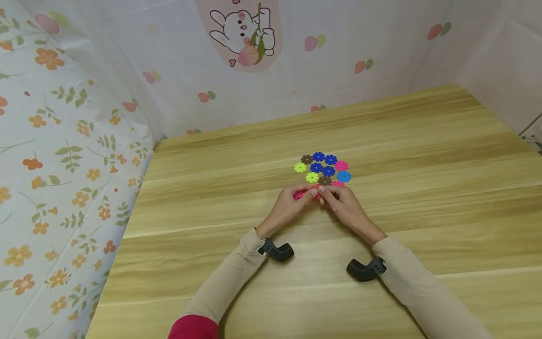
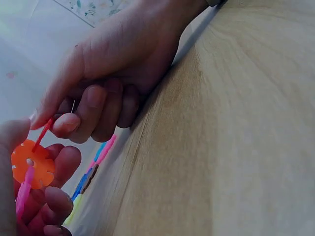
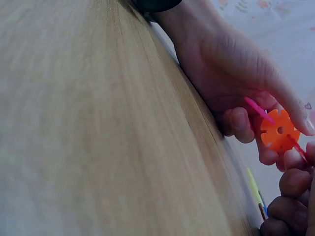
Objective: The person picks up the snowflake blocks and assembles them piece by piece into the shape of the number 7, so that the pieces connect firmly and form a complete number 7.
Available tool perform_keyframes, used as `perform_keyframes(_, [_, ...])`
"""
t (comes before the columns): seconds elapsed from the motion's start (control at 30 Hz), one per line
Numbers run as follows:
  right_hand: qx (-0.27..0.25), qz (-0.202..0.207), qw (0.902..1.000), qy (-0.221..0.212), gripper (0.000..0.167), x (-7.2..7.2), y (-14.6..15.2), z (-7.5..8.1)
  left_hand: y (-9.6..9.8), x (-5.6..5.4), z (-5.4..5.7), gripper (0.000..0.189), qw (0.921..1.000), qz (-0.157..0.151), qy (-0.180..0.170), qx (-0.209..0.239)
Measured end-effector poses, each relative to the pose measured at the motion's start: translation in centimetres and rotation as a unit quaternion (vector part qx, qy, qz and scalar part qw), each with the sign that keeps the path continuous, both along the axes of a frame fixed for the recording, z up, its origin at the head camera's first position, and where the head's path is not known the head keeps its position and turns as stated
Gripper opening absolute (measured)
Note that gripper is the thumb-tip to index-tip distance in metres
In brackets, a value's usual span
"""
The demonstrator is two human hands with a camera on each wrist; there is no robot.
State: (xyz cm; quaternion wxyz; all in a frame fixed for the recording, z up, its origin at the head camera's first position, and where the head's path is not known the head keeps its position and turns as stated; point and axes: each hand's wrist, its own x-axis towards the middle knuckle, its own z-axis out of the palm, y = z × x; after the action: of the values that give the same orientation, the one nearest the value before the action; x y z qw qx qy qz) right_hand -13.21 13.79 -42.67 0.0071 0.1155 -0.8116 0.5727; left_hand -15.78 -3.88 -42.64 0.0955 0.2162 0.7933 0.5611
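Observation:
In the head view, my left hand [image 1: 288, 207] and right hand [image 1: 345, 205] meet over the table, around a few joined notched plastic discs. My left fingers hold an orange disc [image 3: 275, 137], which stands edge-on to a pink disc [image 2: 23, 194] at one side. Between the thumb and forefinger of my right hand a red disc [image 2: 42, 135] is pinched, its edge at a slot of the orange one. Just beyond the hands, loose discs lie flat, among them a dark blue disc [image 1: 316, 167], a yellow-green disc [image 1: 312, 177] and a brown disc [image 1: 324, 180].
The wood-grain table [image 1: 423, 188] extends widely around the discs. A patterned white curtain [image 1: 127, 56] hangs behind it and along the left. Each wrist wears a black camera mount, a left mount [image 1: 278, 250] and a right mount [image 1: 366, 270], both pointing inward above the tabletop.

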Motion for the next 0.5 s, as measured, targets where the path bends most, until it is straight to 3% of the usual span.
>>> perform_keyframes(0.13, [-0.003, -0.057, 0.9967, 0.056, 0.041, -0.1, 0.6, 0.1, -0.1, -0.1, -0.1, 0.029, 0.9999, 0.01, 0.011, -0.005])
perform_keyframes(0.3, [0.032, -0.141, 0.9776, 0.153, 0.03, -0.7, 2.7, 0.2, 0.0, -0.3, -0.2, 0.028, 0.9997, 0.017, 0.017, -0.009])
perform_keyframes(0.4, [0.088, -0.142, 0.9709, 0.172, 0.02, -1.2, 3.9, 0.0, 0.0, -0.3, -0.3, 0.027, 0.9996, 0.021, 0.014, -0.015])
perform_keyframes(0.5, [0.138, -0.113, 0.9675, 0.179, 0.008, -1.3, 4.6, -0.2, 0.1, -0.3, -0.4, 0.026, 0.9995, 0.022, 0.015, -0.017])
